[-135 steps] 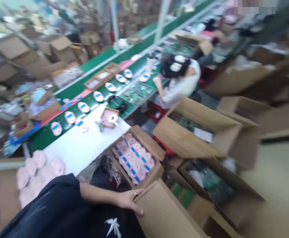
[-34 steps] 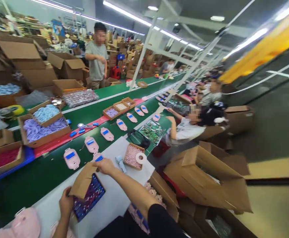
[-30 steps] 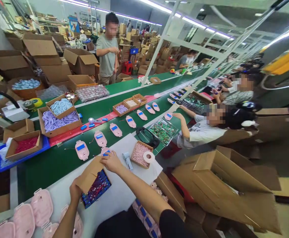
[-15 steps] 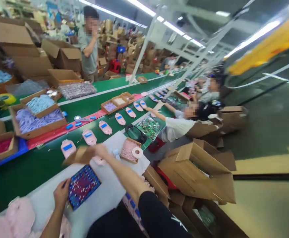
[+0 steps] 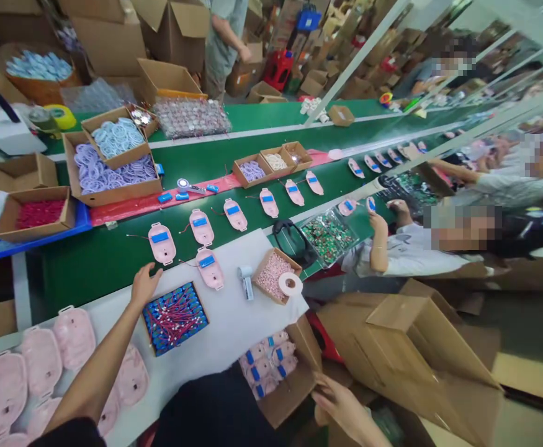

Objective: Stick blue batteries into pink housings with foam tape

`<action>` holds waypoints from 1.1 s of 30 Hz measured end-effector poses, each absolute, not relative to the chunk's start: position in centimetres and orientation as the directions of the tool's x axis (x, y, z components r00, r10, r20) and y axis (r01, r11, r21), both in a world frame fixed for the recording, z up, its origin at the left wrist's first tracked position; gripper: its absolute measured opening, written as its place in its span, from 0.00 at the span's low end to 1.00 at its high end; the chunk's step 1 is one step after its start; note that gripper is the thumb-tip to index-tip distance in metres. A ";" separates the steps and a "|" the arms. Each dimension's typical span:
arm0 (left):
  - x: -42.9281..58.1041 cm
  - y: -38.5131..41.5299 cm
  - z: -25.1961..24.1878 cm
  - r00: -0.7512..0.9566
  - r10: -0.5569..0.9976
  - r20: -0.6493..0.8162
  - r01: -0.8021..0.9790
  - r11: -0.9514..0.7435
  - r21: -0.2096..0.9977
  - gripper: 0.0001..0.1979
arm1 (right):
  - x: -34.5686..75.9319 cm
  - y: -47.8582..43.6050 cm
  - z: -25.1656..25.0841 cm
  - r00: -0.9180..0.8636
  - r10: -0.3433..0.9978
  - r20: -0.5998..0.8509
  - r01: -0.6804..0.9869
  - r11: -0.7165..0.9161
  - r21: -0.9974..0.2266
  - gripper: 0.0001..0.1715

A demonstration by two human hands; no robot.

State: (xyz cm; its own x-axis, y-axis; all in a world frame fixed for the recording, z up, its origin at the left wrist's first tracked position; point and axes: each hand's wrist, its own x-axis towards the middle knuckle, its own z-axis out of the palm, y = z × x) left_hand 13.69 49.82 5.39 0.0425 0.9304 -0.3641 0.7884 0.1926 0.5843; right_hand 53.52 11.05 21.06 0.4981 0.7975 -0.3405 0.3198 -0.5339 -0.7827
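Observation:
A shallow cardboard tray of blue cells with red wires [image 5: 174,316] lies uncovered on the white table [image 5: 224,326] in front of me. My left hand [image 5: 144,284] rests at the tray's far left corner, fingers spread, holding nothing. My right hand [image 5: 341,403] is low at the right with fingers stretched out. It is by the edge of an open carton of pink shells with blue cells [image 5: 275,366] that stands beside the table. A single pink shell [image 5: 210,268] lies just beyond the tray.
Pink shell halves [image 5: 43,366] are piled at the table's left end. A small box of pink bits with a tape roll [image 5: 278,278] sits at the right. The green conveyor [image 5: 113,257] carries several pink shells; cartons of rings [image 5: 113,164] lie beyond. A seated co-worker [image 5: 420,248] and large open cartons [image 5: 420,347] are at the right.
The cardboard lid that my hands held over the tray is gone from view. My right hand has dropped to the carton at the lower right; my left hand moved to the tray's far corner.

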 end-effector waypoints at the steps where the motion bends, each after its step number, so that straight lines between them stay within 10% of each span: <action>1: 14.9 51.4 5.1 0.023 0.936 -0.351 0.805 0.191 0.562 0.30 | 54.0 11.6 19.7 0.491 0.778 -0.392 0.342 -0.585 -0.735 0.16; 7: 21.5 56.3 3.2 -0.234 0.914 -0.332 0.859 0.354 0.370 0.55 | 47.5 24.3 6.2 0.653 0.688 -0.318 0.401 -0.670 -0.625 0.39; 15: 24.7 59.0 1.0 -0.299 0.914 -0.275 0.849 0.387 0.360 0.62 | 44.8 35.8 5.7 0.300 0.945 -0.131 0.636 -0.300 -0.710 0.27; 23: 19.1 56.4 3.1 -0.208 0.927 -0.312 0.878 0.317 0.357 0.66 | 45.3 58.8 2.8 0.390 0.822 -0.416 0.753 -0.544 -0.370 0.65; 33: 4.6 42.8 8.8 -0.378 0.841 -0.387 0.810 0.503 0.301 0.61 | 32.0 48.7 7.4 -0.083 0.926 -0.368 0.476 -0.288 -0.831 0.63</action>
State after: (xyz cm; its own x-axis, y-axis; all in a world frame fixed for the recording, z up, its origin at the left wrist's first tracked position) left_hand 4.64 42.77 8.75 -0.3781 0.8408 -0.3874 0.8101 0.5030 0.3011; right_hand 32.01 48.70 7.44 -0.0829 0.9260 -0.3684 0.4757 -0.2881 -0.8311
